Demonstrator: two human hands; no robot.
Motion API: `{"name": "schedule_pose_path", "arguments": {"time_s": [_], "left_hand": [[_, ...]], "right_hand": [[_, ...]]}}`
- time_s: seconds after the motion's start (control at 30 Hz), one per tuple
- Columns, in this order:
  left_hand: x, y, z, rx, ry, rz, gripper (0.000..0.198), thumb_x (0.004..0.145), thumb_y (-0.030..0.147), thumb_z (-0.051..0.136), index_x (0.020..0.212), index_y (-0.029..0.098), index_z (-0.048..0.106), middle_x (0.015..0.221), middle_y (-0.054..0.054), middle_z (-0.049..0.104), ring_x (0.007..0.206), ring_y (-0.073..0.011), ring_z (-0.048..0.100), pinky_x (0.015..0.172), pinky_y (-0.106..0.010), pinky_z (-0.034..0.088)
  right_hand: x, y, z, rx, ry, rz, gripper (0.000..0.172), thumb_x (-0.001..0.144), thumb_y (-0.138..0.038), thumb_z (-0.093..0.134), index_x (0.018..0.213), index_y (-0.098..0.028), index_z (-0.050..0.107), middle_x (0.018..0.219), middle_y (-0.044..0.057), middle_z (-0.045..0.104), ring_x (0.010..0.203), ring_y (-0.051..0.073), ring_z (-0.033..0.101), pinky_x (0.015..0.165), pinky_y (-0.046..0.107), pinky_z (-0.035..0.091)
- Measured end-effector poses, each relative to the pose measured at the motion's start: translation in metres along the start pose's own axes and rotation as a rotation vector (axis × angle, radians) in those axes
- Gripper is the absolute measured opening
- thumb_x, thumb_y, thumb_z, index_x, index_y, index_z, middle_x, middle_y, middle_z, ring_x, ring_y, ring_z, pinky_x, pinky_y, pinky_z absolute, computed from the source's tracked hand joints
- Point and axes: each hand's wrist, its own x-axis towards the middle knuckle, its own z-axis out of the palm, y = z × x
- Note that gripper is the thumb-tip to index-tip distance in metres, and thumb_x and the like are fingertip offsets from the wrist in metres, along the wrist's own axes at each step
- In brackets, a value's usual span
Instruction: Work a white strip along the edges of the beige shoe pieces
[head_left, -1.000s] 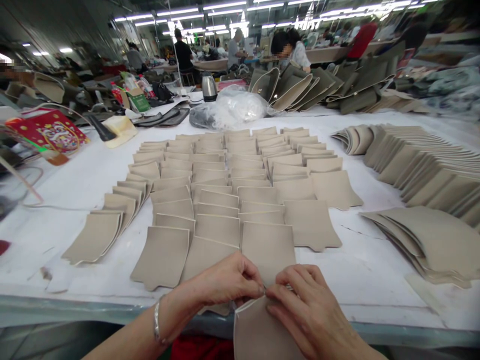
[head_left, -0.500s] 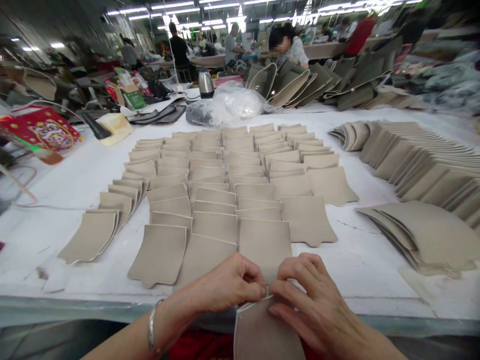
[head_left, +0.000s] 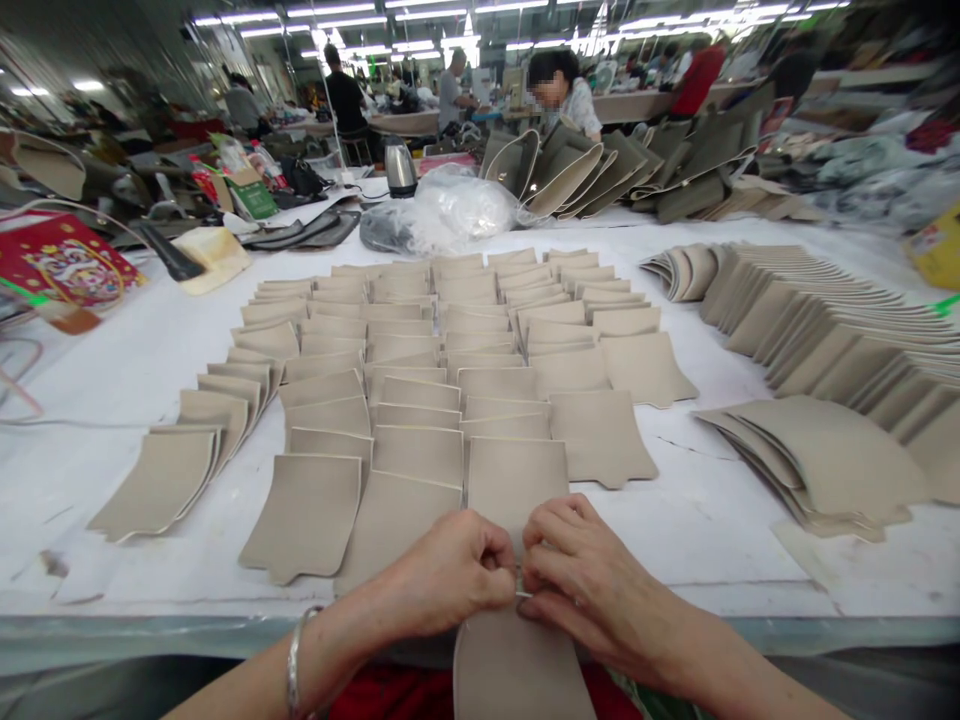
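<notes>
Both hands meet at the table's near edge, over the top of a beige leather-like panel (head_left: 517, 668) that hangs down toward my lap. My left hand (head_left: 466, 568) is closed, thumb and forefinger pinching at the panel's upper edge; a silver bangle circles that wrist. Closed as well, my right hand (head_left: 577, 572) grips the same edge from the other side, its fingers curled and thumb beneath. A small pale strip shows between the fingertips. Just beyond the hands lies a similar beige panel (head_left: 517, 475), at the front of overlapping rows of such panels.
A separate stack of beige panels (head_left: 832, 450) lies at right, before a long fanned row (head_left: 847, 330). Another fanned row (head_left: 157, 475) lies at left. Farther back are a brush (head_left: 169, 250), clear plastic wrap (head_left: 469, 205), a kettle (head_left: 400, 165) and dark folded pieces (head_left: 622, 165). People sit beyond.
My right hand has drawn in toward the left one, its fingers bunched closer together. The held panel has turned and shows a rounded corner. The view has shifted slightly to the right.
</notes>
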Motion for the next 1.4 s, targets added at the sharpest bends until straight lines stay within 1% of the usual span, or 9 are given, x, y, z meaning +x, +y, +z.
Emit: {"name": "schedule_pose_path", "arguments": {"time_s": [0.13, 0.3, 0.47, 0.57, 0.67, 0.8, 0.97, 1.23, 1.4], "left_hand": [[0.001, 0.002, -0.008, 0.149, 0.147, -0.05, 0.007, 0.059, 0.015, 0.046, 0.054, 0.017, 0.051, 0.05, 0.006, 0.036, 0.053, -0.0098, 0.035, 0.049, -0.023, 0.02], [-0.003, 0.007, -0.017, 0.153, 0.145, -0.079, 0.01, 0.06, 0.013, 0.046, 0.055, 0.016, 0.055, 0.048, 0.006, 0.04, 0.051, -0.0101, 0.039, 0.049, -0.022, 0.022], [0.001, 0.004, -0.015, -0.009, -0.06, 0.031, 0.011, 0.07, 0.022, 0.053, 0.064, 0.014, 0.059, 0.057, 0.006, 0.041, 0.057, -0.0091, 0.035, 0.051, -0.021, 0.026], [-0.006, -0.001, -0.014, -0.109, -0.15, 0.059, 0.027, 0.082, 0.036, 0.053, 0.067, 0.014, 0.056, 0.06, 0.006, 0.037, 0.058, -0.0093, 0.033, 0.053, -0.021, 0.027], [-0.022, -0.005, -0.013, -0.11, -0.106, 0.097, 0.04, 0.094, 0.043, 0.041, 0.073, 0.014, 0.059, 0.062, 0.005, 0.038, 0.06, -0.0102, 0.036, 0.055, -0.021, 0.029], [-0.04, -0.012, -0.01, 0.046, 0.005, 0.099, 0.02, 0.088, 0.029, 0.057, 0.103, 0.02, 0.069, 0.075, 0.004, 0.057, 0.071, -0.0117, 0.05, 0.064, -0.02, 0.034], [-0.042, -0.022, -0.005, 0.228, 0.06, 0.116, 0.019, 0.088, 0.017, 0.052, 0.092, 0.021, 0.07, 0.084, 0.002, 0.068, 0.077, -0.0138, 0.058, 0.07, -0.021, 0.036], [-0.039, -0.016, -0.007, 0.228, 0.038, 0.111, 0.018, 0.083, 0.013, 0.051, 0.07, 0.019, 0.062, 0.064, 0.005, 0.054, 0.064, -0.0108, 0.051, 0.06, -0.021, 0.031], [-0.038, -0.014, -0.004, 0.253, 0.021, 0.127, 0.026, 0.084, 0.011, 0.044, 0.071, 0.019, 0.065, 0.071, 0.001, 0.063, 0.067, -0.0137, 0.057, 0.064, -0.021, 0.036]], "right_hand": [[-0.006, -0.013, 0.01, -0.047, -0.077, -0.019, 0.02, 0.083, -0.017, 0.074, 0.077, -0.018, 0.055, 0.091, 0.003, 0.059, 0.089, 0.022, 0.051, 0.083, 0.039, 0.037], [-0.016, -0.032, 0.01, -0.104, 0.146, -0.25, 0.021, 0.092, -0.01, 0.051, 0.076, -0.024, 0.052, 0.076, -0.002, 0.056, 0.077, 0.019, 0.053, 0.1, 0.044, 0.034], [-0.011, -0.041, -0.019, 0.193, 0.065, 0.01, 0.02, 0.089, -0.008, 0.054, 0.082, -0.025, 0.045, 0.101, 0.003, 0.06, 0.097, 0.02, 0.057, 0.093, 0.035, 0.046], [-0.014, -0.035, -0.01, 0.265, 0.107, 0.048, 0.02, 0.088, -0.006, 0.047, 0.084, -0.025, 0.042, 0.104, 0.004, 0.059, 0.098, 0.02, 0.057, 0.086, 0.033, 0.049], [-0.022, -0.023, 0.014, 0.258, 0.153, 0.055, 0.02, 0.089, -0.005, 0.043, 0.083, -0.024, 0.04, 0.102, 0.004, 0.058, 0.094, 0.02, 0.056, 0.082, 0.034, 0.049], [-0.027, -0.015, 0.031, 0.298, 0.074, 0.165, 0.019, 0.092, -0.005, 0.04, 0.092, -0.024, 0.044, 0.104, 0.004, 0.058, 0.096, 0.02, 0.055, 0.085, 0.035, 0.048], [-0.023, -0.014, 0.031, 0.391, -0.005, 0.243, 0.016, 0.097, -0.011, 0.036, 0.09, -0.023, 0.044, 0.107, 0.005, 0.055, 0.096, 0.02, 0.055, 0.086, 0.036, 0.047], [-0.024, -0.01, 0.038, 0.368, -0.046, 0.254, 0.017, 0.1, -0.014, 0.031, 0.089, -0.023, 0.042, 0.092, 0.005, 0.054, 0.084, 0.022, 0.053, 0.076, 0.037, 0.047], [-0.023, -0.007, 0.042, 0.334, -0.047, 0.199, 0.017, 0.099, -0.012, 0.033, 0.091, -0.022, 0.044, 0.093, 0.006, 0.054, 0.084, 0.023, 0.053, 0.076, 0.037, 0.046]]}}
